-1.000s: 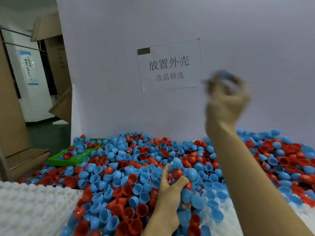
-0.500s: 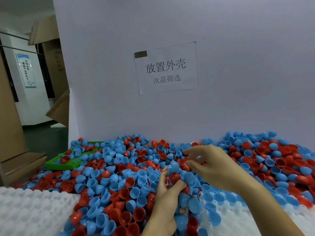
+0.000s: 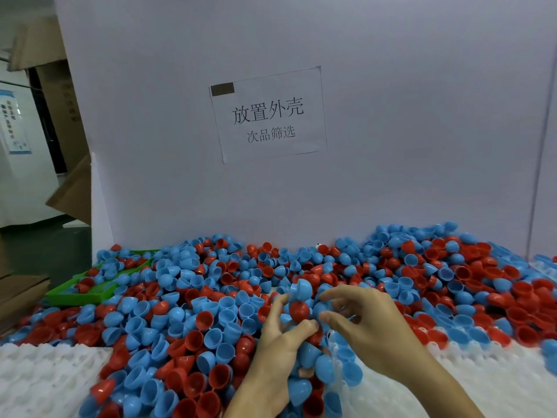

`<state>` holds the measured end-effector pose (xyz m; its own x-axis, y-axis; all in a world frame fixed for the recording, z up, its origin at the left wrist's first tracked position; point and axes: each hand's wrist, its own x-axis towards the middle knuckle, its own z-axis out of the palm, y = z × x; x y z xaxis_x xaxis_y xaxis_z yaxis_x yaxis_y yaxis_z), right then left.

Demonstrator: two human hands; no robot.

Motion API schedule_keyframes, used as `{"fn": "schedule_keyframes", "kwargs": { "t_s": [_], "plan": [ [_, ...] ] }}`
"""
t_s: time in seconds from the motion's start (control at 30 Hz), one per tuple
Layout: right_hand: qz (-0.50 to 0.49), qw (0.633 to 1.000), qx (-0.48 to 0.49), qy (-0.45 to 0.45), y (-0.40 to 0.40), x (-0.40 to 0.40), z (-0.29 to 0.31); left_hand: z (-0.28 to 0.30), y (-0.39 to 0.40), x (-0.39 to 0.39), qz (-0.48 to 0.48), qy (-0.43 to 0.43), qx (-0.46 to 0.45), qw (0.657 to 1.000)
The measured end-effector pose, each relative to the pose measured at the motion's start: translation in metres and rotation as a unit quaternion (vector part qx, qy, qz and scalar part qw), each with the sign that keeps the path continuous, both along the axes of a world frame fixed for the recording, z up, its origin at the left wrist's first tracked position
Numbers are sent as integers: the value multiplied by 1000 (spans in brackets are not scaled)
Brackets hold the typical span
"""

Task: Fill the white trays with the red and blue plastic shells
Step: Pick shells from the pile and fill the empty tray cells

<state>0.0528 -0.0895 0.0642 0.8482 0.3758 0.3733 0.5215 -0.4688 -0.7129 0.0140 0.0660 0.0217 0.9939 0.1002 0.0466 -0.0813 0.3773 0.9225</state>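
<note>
Heaping across the whole bench, the red and blue plastic shells [image 3: 193, 312] lie loose in one mixed pile that buries most of the white trays [image 3: 45, 375]; only the moulded cells at the near left and near right corners show bare, so the filling looks barely begun; a handful of shells stands gathered in the left hand [image 3: 280, 342], among them a red shell [image 3: 299, 309] with a blue shell [image 3: 300, 289] stacked on top, probably kept as a ready supply so that single pieces can be taken off without digging in the heap each time; that hand's fingers curl round the bunch, thumb across the front, palm turned inward and wrist rising from the lower edge; the right hand [image 3: 370, 324] comes in from the right, forearm slanting up from the lower right corner, fingers bent toward the stack, index reaching to the blue shell and thumb just beside the red one; whether it already pinches a shell I cannot tell, since the fingertips blur against the pile; behind the heap a green tray [image 3: 78, 294] sits half covered at far left, and a paper sign [image 3: 268, 116] hangs on the white partition [image 3: 422, 116].
</note>
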Motion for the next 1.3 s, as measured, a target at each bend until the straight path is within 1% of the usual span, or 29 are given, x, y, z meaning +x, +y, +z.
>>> {"fn": "schedule_keyframes", "kwargs": {
  "t_s": [0.1, 0.17, 0.5, 0.67, 0.8, 0.93, 1.1, 1.3],
  "plan": [
    [16, 996, 58, 62, -1, -1, -2, 1, -1, 1, 20, -3, -5, 1000],
    [25, 993, 82, 86, -1, -1, -2, 0, -2, 2, 30, -7, -6, 1000],
    [61, 980, 140, 130, -7, 1, -5, -1, -2, 2, 55, -30, -35, 997],
    [58, 974, 169, 138, -10, 1, -4, 0, 0, 3, 79, -28, -51, 995],
    [65, 979, 147, 128, -8, 0, -4, -1, 1, 4, 104, -23, -55, 993],
    [107, 982, 101, 121, -7, -1, -7, -1, 1, 4, 106, -21, -60, 992],
    [161, 967, 141, 141, -4, -5, -6, 0, -2, 3, 100, -21, -56, 993],
    [130, 964, 170, 158, -1, -4, -6, 2, -5, 2, 88, -22, -49, 995]
  ]
}}
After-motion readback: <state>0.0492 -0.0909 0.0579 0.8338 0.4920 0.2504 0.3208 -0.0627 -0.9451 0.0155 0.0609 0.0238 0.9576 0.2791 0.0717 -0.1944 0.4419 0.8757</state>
